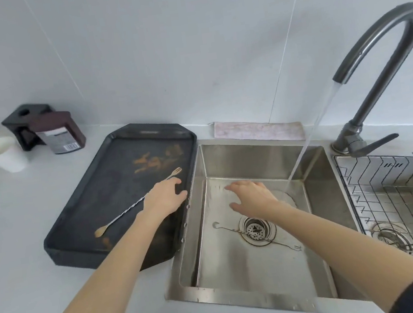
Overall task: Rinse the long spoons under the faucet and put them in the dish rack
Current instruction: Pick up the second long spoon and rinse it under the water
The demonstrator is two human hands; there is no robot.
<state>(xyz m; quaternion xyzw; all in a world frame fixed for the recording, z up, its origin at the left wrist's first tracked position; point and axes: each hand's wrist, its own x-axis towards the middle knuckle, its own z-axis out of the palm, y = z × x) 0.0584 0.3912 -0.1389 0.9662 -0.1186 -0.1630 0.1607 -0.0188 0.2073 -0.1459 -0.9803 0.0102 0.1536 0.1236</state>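
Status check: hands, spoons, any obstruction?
Left hand on long spoon in the black tray; right hand open over sink. Second spoon on sink floor. Faucet running. Dish rack unobstructed.

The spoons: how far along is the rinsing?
Early. Water runs from the faucet. The left hand reaches over the tray spoon; whether it holds it is unclear. Another spoon lies in the sink. The dish rack shows none.
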